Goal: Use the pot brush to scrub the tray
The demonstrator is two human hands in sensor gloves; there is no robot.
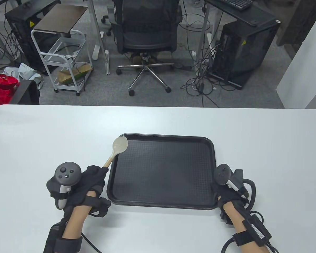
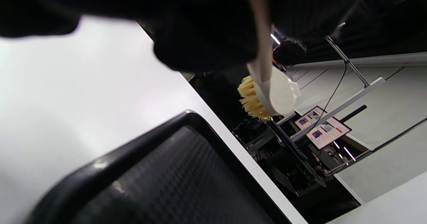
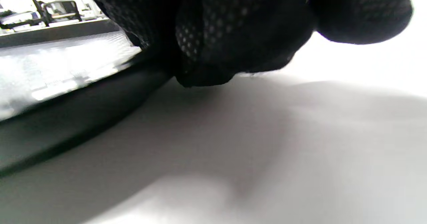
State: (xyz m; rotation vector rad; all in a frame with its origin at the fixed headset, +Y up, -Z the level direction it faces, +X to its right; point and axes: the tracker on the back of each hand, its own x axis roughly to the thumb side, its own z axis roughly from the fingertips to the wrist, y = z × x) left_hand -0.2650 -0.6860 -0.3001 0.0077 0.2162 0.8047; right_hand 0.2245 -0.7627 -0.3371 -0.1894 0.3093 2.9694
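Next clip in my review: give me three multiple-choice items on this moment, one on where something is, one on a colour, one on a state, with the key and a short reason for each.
1. Where is the pot brush head?
A. Over the tray's far left corner
B. On the table right of the tray
C. On the office chair

2. What colour are the brush's bristles?
A. Blue
B. Yellow
C. Black

3. What is the left hand doing?
A. Lying flat on the table, holding nothing
B. Gripping the brush's handle
C. Lifting the tray

Key:
1. A: in the table view the pale head sits at the far left corner of the black tray.
2. B: the left wrist view shows yellow bristles under the white head.
3. B: the handle runs into the left hand's gloved fingers, while the right hand rests at the tray's right edge.
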